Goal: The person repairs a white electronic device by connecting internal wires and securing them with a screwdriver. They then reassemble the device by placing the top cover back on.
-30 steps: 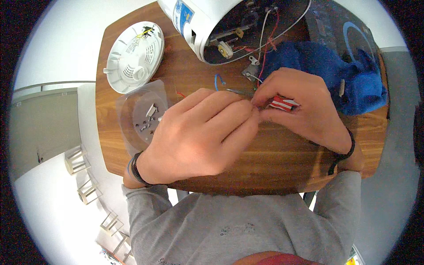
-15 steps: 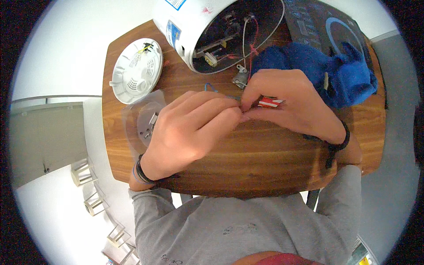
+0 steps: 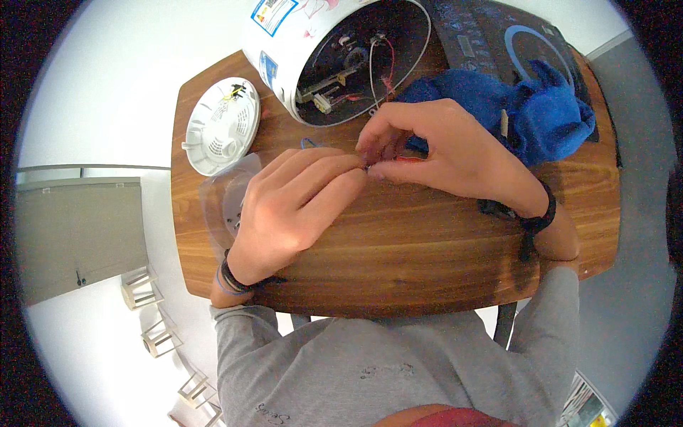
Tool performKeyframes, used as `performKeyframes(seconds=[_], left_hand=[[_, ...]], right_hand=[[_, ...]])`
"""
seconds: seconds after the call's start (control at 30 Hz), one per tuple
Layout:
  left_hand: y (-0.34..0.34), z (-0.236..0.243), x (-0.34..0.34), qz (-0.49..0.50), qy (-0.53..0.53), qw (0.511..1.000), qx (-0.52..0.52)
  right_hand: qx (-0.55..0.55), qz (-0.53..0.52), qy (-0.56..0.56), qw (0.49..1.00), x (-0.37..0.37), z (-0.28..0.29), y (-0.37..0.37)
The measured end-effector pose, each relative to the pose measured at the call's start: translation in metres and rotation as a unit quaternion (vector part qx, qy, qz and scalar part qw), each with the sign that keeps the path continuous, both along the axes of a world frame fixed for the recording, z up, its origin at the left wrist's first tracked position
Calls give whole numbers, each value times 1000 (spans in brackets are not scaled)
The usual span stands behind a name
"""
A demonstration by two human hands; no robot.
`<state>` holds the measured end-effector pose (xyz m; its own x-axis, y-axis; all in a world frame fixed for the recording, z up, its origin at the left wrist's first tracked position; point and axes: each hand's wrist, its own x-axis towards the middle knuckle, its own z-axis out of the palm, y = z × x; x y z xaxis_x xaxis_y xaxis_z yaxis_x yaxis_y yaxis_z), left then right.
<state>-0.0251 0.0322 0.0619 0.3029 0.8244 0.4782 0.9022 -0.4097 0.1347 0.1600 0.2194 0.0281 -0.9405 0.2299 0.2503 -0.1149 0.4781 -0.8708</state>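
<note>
My left hand (image 3: 288,210) and my right hand (image 3: 455,153) meet over the middle of the wooden table (image 3: 427,256), fingertips closed together around something small that they mostly hide. A bit of red (image 3: 411,160) shows under my right fingers; I cannot make out what it is. A short blue wire (image 3: 307,142) lies beyond my left fingers. Behind my hands a white cylindrical appliance (image 3: 277,32) lies on its side, its dark open end showing wires and fittings. A translucent plastic tray (image 3: 213,192) with small metal parts sits left of my left hand, partly covered by it.
An oval white plastic cover (image 3: 210,124) with small wiring lies at the back left. A bunched blue cloth (image 3: 548,124) lies on a black cooktop (image 3: 469,28) at the back right. Stools (image 3: 139,292) stand on the floor at the left, near a grey door (image 3: 82,235).
The view has shifted, with my hands further up and left in the picture. My right fingers have turned, and the red-and-white striped thing in them is now mostly hidden.
</note>
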Motion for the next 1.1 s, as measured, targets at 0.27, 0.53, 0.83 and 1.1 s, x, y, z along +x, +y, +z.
performKeyframes(seconds=[0.27, 0.53, 0.83, 1.1], left_hand=[[-5, -4, -4, 11, -48, 999, 15], [2, -10, -7, 25, -68, 997, 13], [14, -8, -12, 31, -138, 989, -38], [33, -1, -16, 34, -49, 998, -22]], right_hand=[[93, -1, 36, 995, -1, -11, -4], [240, -86, 108, 961, -4, -11, 7], [273, -111, 149, 944, -11, -5, 25], [233, -146, 83, 958, -23, 3, 47]])
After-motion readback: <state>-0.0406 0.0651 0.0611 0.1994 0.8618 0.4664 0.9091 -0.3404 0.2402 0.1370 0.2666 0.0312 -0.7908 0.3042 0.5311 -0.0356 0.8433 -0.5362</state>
